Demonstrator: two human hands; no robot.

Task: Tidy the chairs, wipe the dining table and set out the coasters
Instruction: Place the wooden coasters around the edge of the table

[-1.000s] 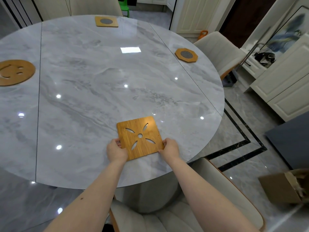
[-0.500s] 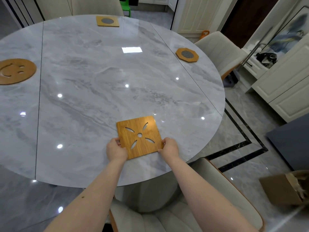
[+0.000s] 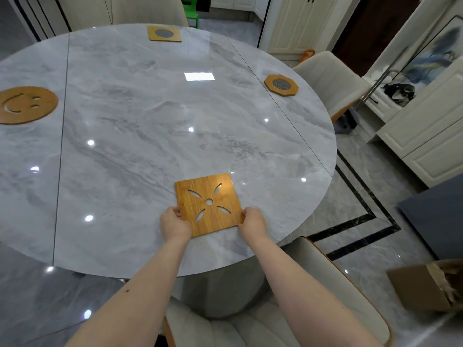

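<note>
Misalignment is the likely slip: the left hand (image 3: 174, 224) and right hand (image 3: 252, 222) pinch opposite edges of the square coaster (image 3: 208, 204), lying slightly skewed low-centre on the glossy table (image 3: 150, 126), where an uneven release could slide it askew.

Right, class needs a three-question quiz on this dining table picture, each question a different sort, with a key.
1. How many wooden coasters lie on the table?
2. True or false: the left hand and right hand both hold the flower-cut square coaster.
3. Which coaster lies nearest the right-hand chair: A smiley round coaster, B octagonal coaster, C far square coaster?

Key: 1. four; 2. true; 3. B
</note>
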